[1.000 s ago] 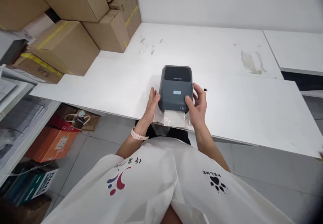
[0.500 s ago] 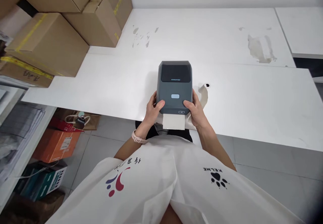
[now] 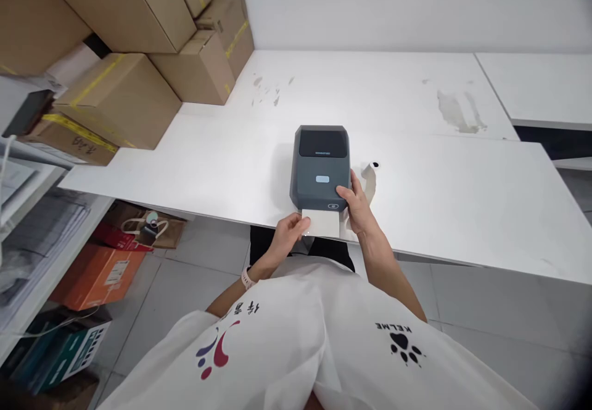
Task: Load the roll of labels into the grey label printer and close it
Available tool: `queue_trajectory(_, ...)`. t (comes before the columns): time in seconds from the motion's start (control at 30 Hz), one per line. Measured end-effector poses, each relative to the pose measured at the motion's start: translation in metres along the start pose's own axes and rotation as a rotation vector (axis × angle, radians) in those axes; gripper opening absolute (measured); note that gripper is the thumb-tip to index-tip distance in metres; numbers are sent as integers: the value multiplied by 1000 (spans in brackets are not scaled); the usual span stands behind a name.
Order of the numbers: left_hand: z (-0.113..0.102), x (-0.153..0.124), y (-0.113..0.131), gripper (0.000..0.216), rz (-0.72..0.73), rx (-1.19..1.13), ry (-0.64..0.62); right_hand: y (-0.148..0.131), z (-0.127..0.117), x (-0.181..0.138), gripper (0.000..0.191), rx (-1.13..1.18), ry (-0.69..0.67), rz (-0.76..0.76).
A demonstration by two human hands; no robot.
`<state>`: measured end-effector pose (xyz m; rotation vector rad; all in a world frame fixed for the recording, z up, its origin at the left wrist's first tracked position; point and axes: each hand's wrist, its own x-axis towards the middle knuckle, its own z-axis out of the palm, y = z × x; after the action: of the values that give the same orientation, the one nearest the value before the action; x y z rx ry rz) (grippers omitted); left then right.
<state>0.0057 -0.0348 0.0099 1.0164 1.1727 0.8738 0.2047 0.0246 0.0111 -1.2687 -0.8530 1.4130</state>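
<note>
A dark grey label printer (image 3: 322, 166) sits near the front edge of the white table, its lid down. A blank white label (image 3: 321, 223) sticks out from its front slot. My left hand (image 3: 287, 236) pinches the left edge of that label between thumb and fingers. Around the printer's right front corner, my right hand (image 3: 358, 203) is closed, thumb on top and fingers along the side. Just right of the printer lies a small roll core (image 3: 371, 167) with a strip of pale backing paper (image 3: 370, 189) curling from it.
Cardboard boxes (image 3: 123, 95) with yellow tape are stacked at the table's left end. The white table (image 3: 444, 200) has grey stains towards the back. Below left, an orange box (image 3: 99, 274) and other boxes stand on the floor beside a white shelf (image 3: 34, 256).
My left hand has left the printer's left side and moved down to take the label's edge. My right hand stays on the printer. The view has tilted up slightly.
</note>
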Motion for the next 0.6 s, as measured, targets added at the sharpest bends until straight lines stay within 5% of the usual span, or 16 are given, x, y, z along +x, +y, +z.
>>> queue_trajectory(0.1,0,3,9,42,-80,-57,-181,-2,2,0,109,-5,11,6)
queue_trajectory(0.3,-9,1,18,47,35,123,-150,-27,17,5,111,-165,73,-126)
queue_trajectory(0.6,-24,18,29,35,305,205,339,-38,24,23,115,-320,80,-138)
